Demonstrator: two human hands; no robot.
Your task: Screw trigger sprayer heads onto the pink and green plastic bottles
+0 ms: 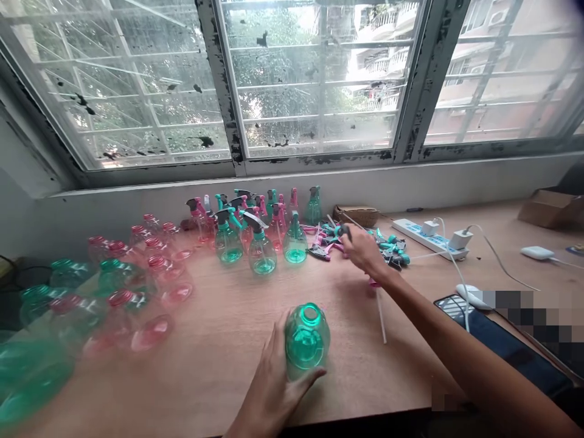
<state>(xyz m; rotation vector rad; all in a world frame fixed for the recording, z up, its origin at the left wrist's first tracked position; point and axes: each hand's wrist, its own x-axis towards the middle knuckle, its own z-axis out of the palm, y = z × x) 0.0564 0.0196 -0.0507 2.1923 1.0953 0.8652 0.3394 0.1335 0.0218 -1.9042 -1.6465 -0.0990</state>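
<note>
My left hand [280, 368] is closed round a clear green bottle [308, 337] near the table's front edge. The bottle has no spray head, and its open neck faces up. My right hand [362, 248] reaches to the pile of loose spray heads [387, 243], its fingers closed on a dark-topped spray head [345, 231]. Part of that head is hidden by the fingers. A pink spray head [374, 282] with a white dip tube [381, 316] lies under my right forearm.
Open pink bottles [157, 274] and green bottles [36, 365] crowd the left side. Bottles with spray heads [262, 252] stand below the window. At right are a power strip [424, 237], white cables, a mouse [474, 297], a dark flat device [506, 353] and a cardboard box [547, 207].
</note>
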